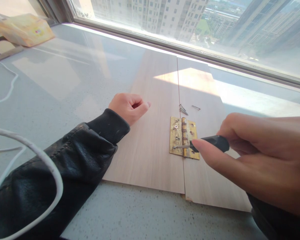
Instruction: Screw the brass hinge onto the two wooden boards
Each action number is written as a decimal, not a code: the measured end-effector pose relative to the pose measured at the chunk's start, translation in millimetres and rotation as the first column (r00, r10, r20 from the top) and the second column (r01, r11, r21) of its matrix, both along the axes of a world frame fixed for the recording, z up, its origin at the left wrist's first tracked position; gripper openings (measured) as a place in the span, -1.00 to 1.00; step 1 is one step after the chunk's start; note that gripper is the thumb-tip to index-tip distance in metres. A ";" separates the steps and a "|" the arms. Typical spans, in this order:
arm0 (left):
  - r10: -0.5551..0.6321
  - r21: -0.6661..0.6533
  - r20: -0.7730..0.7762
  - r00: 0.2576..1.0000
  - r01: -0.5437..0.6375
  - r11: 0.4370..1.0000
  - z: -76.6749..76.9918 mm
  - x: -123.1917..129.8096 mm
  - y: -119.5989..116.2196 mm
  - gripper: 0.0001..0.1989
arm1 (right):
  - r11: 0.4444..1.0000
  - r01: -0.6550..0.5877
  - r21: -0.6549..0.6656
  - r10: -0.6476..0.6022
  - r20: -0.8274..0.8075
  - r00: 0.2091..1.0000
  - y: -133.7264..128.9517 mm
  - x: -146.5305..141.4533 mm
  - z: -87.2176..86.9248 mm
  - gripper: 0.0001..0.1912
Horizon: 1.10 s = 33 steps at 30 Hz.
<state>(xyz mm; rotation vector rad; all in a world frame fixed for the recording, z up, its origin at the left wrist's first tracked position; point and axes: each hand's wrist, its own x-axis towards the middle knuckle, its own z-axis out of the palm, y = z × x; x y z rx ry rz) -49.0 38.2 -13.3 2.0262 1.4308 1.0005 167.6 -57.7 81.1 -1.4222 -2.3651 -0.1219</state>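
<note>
My right hand (262,153) grips the black handle of a screwdriver (212,143), thumb stretched along it. The screwdriver's shaft crosses a worn brass hinge (177,136), and its tip meets the lower left hole area. Screw heads show in the hinge's left leaf; the right leaf has holes. The hinge straddles the seam between two pale wooden boards, a left board (145,156) and a right board (210,180). Curled into a loose fist, my left hand (130,106) rests on the left board with nothing visible in it.
Several loose screws (182,110) lie by the seam above the hinge, one apart (196,107) to the right. White cables (57,176) loop at the left, one across my sleeve. A tissue pack (27,30) sits far left on the speckled counter (115,213). A window runs behind.
</note>
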 end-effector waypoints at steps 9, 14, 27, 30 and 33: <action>-0.003 0.004 0.002 1.000 0.003 1.000 0.5 0.8 -1.3 -0.59 | 0.999 -0.035 -0.017 0.032 -0.126 0.991 3.3 -1.2 -7.8 -0.94; 0.010 0.016 -0.001 1.000 -0.010 1.000 0.3 1.0 -1.4 -0.60 | 0.991 -0.124 -0.050 0.114 -0.163 0.980 3.6 9.5 -3.9 -0.91; -0.025 0.027 -0.013 1.000 0.026 0.999 -4.3 -2.3 4.4 -0.59 | 0.940 -0.226 -0.256 0.185 -0.174 0.967 5.2 30.7 3.2 -0.74; -0.034 0.017 -0.021 0.999 0.034 0.999 -3.6 -3.4 5.7 -0.58 | 0.952 -0.220 -0.211 0.195 -0.132 0.972 5.9 30.1 2.9 -0.79; -0.030 -0.001 -0.023 0.999 0.030 1.000 -2.0 -3.2 5.0 -0.59 | 0.964 -0.199 -0.179 0.183 -0.101 0.978 5.2 29.4 2.5 -0.83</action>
